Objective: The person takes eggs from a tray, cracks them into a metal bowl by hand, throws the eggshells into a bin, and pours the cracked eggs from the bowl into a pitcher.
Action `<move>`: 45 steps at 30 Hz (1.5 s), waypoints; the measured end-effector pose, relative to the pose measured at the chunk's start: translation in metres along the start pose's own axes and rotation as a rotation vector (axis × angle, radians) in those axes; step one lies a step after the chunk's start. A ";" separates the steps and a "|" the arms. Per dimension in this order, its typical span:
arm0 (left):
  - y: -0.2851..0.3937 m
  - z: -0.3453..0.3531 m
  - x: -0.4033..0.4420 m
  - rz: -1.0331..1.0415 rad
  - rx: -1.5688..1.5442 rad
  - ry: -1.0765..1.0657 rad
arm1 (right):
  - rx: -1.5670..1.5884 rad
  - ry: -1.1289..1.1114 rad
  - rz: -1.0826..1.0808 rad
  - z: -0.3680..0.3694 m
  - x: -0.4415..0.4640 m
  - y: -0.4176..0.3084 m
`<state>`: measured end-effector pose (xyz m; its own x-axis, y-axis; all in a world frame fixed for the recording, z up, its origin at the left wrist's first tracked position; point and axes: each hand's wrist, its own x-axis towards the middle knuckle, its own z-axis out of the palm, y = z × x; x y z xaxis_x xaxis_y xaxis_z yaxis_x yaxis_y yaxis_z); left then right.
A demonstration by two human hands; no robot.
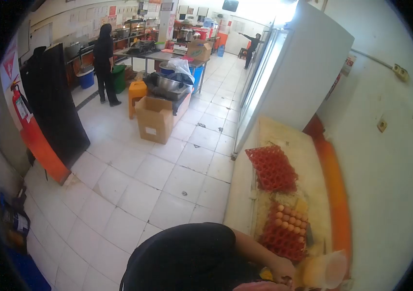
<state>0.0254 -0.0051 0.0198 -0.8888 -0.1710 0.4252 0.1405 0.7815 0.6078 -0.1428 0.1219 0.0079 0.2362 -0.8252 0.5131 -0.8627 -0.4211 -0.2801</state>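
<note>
My left hand (283, 270) reaches over the counter at the bottom edge, its fingers curled around something small that I cannot make out. Close below it, my right hand (255, 287) shows only in part, its fingers cut off by the frame. A yellow patch (266, 274) lies beside the hands, too blurred to name. To the right of my left hand is a translucent plastic container (330, 269) with yellowish contents. Beyond the hands, brown eggs (291, 219) sit in rows in a red egg tray (284, 245). Another red egg tray (272, 167) lies farther up, with no eggs visible.
The pale counter (284, 133) runs along the right wall beside a tall white fridge (298, 63). On the tiled floor stand a cardboard box (154, 119) and an orange stool (137, 94). One person (103, 63) stands at the left; another person (251, 48) is near the fridge.
</note>
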 end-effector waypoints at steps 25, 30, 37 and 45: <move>0.016 0.017 0.004 -0.180 0.256 -0.107 | 0.741 -0.018 1.073 0.012 0.011 -0.012; 0.006 0.040 0.004 -0.170 0.248 0.073 | 0.657 0.004 1.047 0.007 0.020 -0.031; 0.018 0.019 0.004 -0.241 0.183 -0.098 | 0.970 -0.031 0.994 -0.002 0.011 -0.031; 0.037 -0.027 0.002 -0.286 -0.088 -0.129 | 0.553 -0.079 1.000 0.009 0.003 -0.024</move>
<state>0.0409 0.0074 0.0618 -0.9448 -0.2941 0.1442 -0.0902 0.6569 0.7485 -0.1171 0.1264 0.0089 -0.4006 -0.8969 -0.1870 -0.3699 0.3451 -0.8626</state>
